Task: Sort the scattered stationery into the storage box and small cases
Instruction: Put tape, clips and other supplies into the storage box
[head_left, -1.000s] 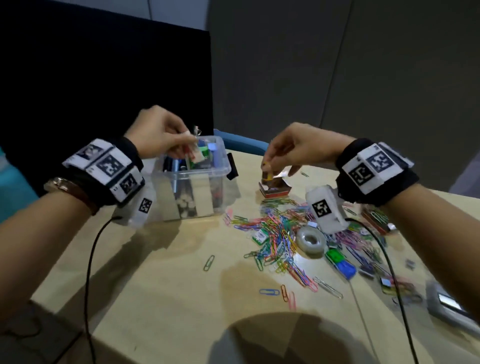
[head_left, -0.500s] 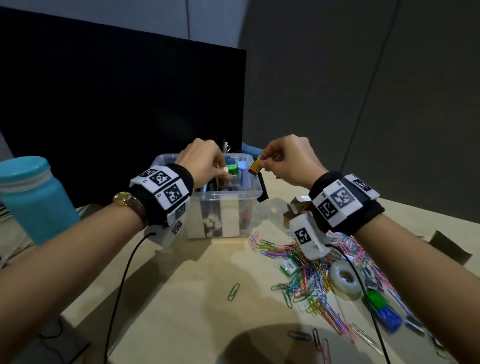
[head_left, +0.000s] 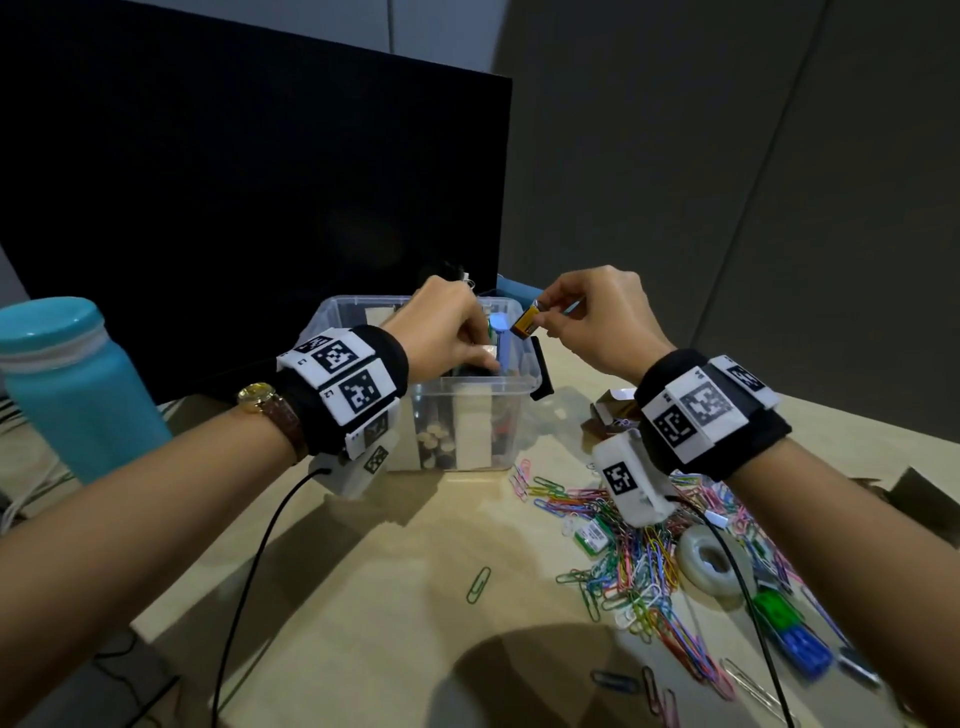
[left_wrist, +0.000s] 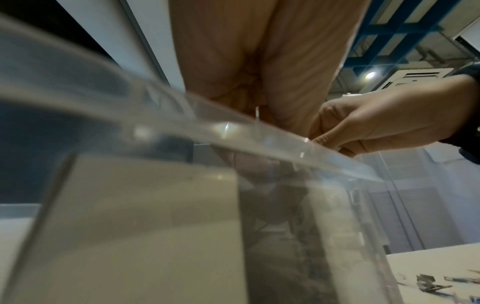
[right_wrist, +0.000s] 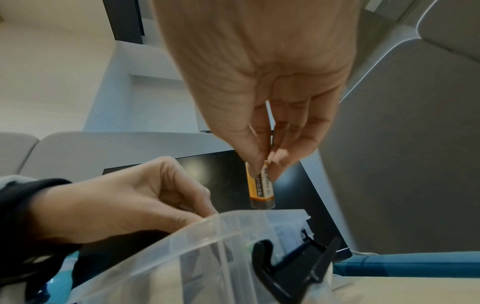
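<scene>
**One small orange box held over the storage box; most stationery unsorted**

One storage box (head_left: 467, 387) on the bench (head_left: 395, 597) already held some items. The right hand (head_left: 597, 317) pinched a small orange box (head_left: 524, 325) above its rim; the left hand (head_left: 447, 332), fingers curled, reached inside, its grasp unclear. One tape roll (head_left: 709, 564) and uncountably many paper clips (head_left: 639, 551) remained scattered.

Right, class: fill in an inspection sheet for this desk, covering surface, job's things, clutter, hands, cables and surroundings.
Surface: pale wooden tabletop.
Job's things: clear plastic storage box, open; small orange-and-black rectangular case above its rim; heap of coloured paper clips; clear tape roll.
Clutter: teal bottle.
Hands: left hand reaches into the box; right hand pinches the case.
Cables: black wrist cable.
Surroundings: dark monitor.
</scene>
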